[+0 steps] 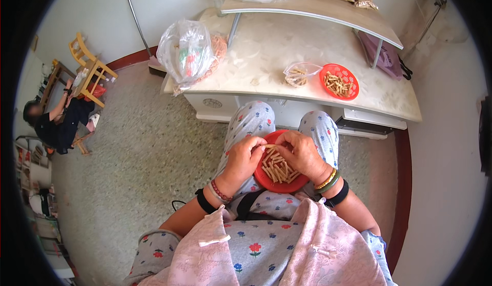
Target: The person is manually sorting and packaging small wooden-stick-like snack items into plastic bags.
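On my lap rests a red plastic basket [265, 180] holding many short, tan stick-shaped pieces [277, 168]. Above its far part, one such stick [270, 146] spans the gap between my two hands. My left hand [245, 157] pinches its left end between thumb and fingertips. The fingers of my right hand [301, 154] are at its other end, partly hiding it. Both hands are close together, with the fingertips almost meeting.
Before me a table [265, 55] bears a red perforated basket [356, 93] of sticks, an open clear bag [296, 74] of sticks and a large plastic bag [184, 51]. Packed bags lie on a raised shelf [269, 7]. At far left, another person [57, 128] sits near a wooden chair [94, 68].
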A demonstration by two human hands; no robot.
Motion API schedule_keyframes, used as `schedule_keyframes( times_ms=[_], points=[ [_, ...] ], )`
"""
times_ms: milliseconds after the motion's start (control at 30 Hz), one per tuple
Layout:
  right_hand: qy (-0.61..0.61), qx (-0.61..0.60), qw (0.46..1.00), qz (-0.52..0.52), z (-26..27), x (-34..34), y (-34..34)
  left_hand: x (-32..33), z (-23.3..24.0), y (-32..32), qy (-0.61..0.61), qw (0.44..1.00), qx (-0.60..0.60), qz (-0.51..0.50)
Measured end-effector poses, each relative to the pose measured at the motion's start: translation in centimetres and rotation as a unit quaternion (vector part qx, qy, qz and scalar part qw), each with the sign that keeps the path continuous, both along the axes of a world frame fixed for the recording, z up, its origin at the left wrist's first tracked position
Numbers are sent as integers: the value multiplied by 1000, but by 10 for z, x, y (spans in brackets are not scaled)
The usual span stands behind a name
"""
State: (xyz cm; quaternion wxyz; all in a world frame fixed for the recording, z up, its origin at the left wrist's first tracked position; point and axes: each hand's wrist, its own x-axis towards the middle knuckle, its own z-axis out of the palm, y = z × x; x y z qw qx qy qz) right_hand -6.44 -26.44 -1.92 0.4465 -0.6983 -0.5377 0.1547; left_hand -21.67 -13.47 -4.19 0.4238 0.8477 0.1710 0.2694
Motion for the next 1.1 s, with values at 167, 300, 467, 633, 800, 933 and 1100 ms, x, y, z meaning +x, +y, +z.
schedule_keyframes(
  times_ms=[167,300,467,633,800,933,1100],
  points=[
    [-50,29,995,-78,17,38,6,0,4,-1,10,999,-39,0],
    [-231,78,951,-192,45,82,26,-1,2,1,7,1000,-13,4],
    [-363,57,906,-210,48,136,63,0,6,0,11,999,-30,-9],
    [-381,-18,896,-226,37,157,94,-2,7,0,13,1000,-17,-8],
    [-232,48,943,-235,30,133,78,-5,9,1,-3,1000,7,3],
    [-165,43,974,-151,28,86,50,-3,-3,15,-24,996,76,34],
    [-175,-32,984,10,-4,38,14,-2,-7,20,61,992,110,16]
  ],
)
